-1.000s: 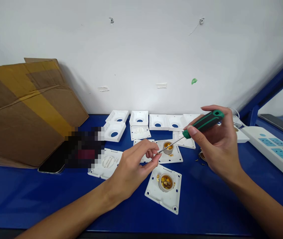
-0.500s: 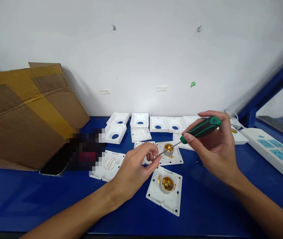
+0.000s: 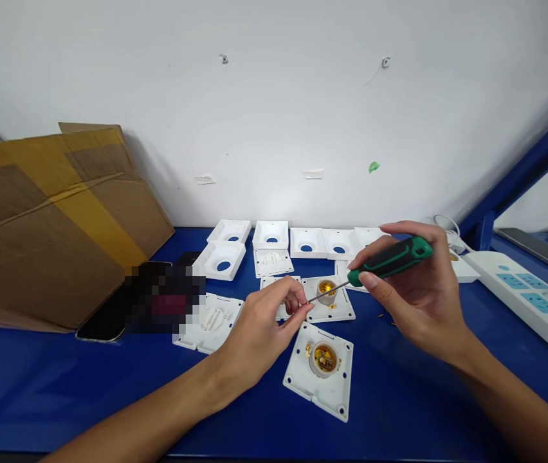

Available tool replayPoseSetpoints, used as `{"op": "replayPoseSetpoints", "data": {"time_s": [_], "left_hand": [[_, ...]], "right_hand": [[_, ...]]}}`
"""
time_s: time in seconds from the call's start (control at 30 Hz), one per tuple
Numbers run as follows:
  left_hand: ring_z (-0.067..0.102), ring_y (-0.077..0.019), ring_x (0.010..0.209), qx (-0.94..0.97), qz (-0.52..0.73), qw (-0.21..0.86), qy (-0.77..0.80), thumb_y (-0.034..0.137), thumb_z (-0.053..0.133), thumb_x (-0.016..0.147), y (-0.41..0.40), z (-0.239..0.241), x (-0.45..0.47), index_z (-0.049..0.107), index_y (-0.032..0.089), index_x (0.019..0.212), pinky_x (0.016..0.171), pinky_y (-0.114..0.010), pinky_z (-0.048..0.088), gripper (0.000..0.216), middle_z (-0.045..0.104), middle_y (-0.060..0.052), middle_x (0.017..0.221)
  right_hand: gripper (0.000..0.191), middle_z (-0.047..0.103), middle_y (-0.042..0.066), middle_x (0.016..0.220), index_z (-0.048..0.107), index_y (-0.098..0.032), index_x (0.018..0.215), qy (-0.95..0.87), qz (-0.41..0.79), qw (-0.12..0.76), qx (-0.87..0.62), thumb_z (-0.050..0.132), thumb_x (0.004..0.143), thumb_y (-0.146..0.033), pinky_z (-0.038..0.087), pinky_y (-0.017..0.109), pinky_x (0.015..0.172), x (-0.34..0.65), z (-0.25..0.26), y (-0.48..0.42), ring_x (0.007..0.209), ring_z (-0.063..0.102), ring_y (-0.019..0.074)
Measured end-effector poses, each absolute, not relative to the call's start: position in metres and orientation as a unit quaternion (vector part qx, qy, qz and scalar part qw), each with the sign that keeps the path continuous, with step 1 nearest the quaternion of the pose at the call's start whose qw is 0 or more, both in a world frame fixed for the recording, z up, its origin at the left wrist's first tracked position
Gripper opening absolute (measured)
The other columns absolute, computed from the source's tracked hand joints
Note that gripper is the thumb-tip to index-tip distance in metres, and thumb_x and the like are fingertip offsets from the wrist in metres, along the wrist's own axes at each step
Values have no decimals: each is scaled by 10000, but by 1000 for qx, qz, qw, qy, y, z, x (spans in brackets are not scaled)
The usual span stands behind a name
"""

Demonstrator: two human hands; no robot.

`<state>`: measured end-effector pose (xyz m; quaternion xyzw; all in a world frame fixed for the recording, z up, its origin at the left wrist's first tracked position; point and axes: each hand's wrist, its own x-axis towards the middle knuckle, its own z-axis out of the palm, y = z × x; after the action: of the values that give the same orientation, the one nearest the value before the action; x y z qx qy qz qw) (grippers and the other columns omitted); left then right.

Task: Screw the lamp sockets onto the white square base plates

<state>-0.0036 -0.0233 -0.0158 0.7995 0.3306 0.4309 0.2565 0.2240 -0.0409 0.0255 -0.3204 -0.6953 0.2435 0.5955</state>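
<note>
My right hand (image 3: 419, 296) is closed around a screwdriver with a green and black handle (image 3: 392, 258); its thin metal shaft slants down to the left. My left hand (image 3: 262, 328) pinches its thumb and fingers together at the shaft's tip, on something too small to make out. Just below the hands lies a white square lamp-holder plate (image 3: 321, 370) with a brass socket in its middle. A second such plate (image 3: 329, 299) lies right behind the tip.
Several white square covers (image 3: 271, 235) with round holes line the wall on the blue bench (image 3: 62, 386). A flattened cardboard box (image 3: 47, 218) leans at the left, a phone (image 3: 105, 321) beside it. A white power strip (image 3: 525, 296) lies at the right.
Both hands keep their grips, tip still at the left fingers. The camera has tilted up a little, so everything sits slightly lower in view.
</note>
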Motion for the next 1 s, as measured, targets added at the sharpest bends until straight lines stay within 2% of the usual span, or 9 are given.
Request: {"op": "replayPoseSetpoints", "data": {"time_s": [0.53, 0.73, 1.0], "left_hand": [[604, -132, 690, 803, 430, 255, 327, 97, 687, 953, -22, -18, -5, 603, 205, 953, 654, -248, 494, 137, 639, 23, 818], [593, -131, 757, 819, 417, 244, 310, 59, 652, 966, -24, -20, -4, 578, 220, 994, 693, -242, 495, 179, 616, 22, 879], [596, -146, 798, 831, 411, 225, 299, 60, 634, 989, -26, -19, -4, 551, 241, 1039, 715, -258, 509, 206, 605, 12, 922]], "right_hand": [[515, 711, 12, 967, 525, -343, 1335, -708, 252, 586, -304, 730, 932, -99, 637, 393, 813, 226, 27, -41, 904, 719, 207], [516, 716, 16, 970, 530, -344, 1340, -710, 245, 580, -315, 746, 926, -124, 640, 427, 844, 227, 26, -40, 939, 738, 228], [525, 721, 29, 945, 578, -379, 1327, -698, 248, 596, -309, 755, 917, -104, 640, 459, 795, 228, 31, -39, 896, 744, 253]]}}
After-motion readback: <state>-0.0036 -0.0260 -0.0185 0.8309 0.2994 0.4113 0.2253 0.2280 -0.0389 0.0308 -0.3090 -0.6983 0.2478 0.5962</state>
